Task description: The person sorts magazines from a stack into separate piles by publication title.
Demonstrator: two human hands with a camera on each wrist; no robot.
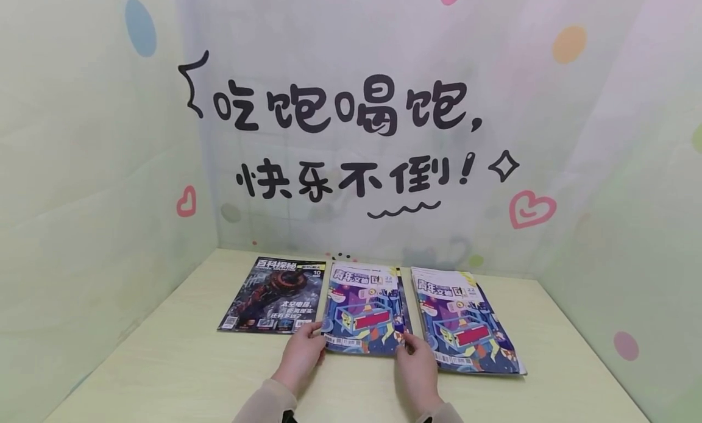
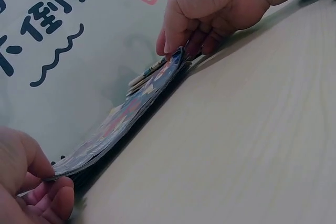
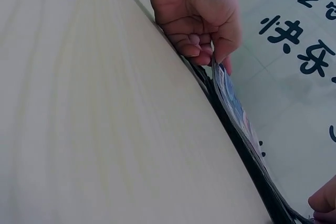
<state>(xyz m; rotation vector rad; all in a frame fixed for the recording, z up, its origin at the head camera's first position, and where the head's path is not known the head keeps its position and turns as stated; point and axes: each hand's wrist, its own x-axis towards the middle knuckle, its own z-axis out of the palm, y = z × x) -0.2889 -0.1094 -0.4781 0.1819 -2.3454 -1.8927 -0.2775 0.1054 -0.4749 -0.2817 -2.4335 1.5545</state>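
Observation:
In the head view, a purple-covered magazine (image 1: 364,318) with a white title band lies in the middle of a row. My left hand (image 1: 303,357) pinches its near left corner between thumb and fingers. At the near right corner my right hand (image 1: 418,369) pinches it too. Both wrist views show the near edge raised slightly and bowed between the hands, with a dark layer under it. Another purple magazine (image 1: 466,331), with the same cover and other sheets beneath it, is just right of my right hand. A dark-covered magazine (image 1: 274,298) lies to the left.
All the magazines lie on a pale wooden tabletop (image 1: 181,368). A light fabric backdrop (image 1: 351,51) with black Chinese lettering and coloured dots stands behind, with side panels (image 1: 99,167) at left and right. The right-hand magazine sits close to the middle one.

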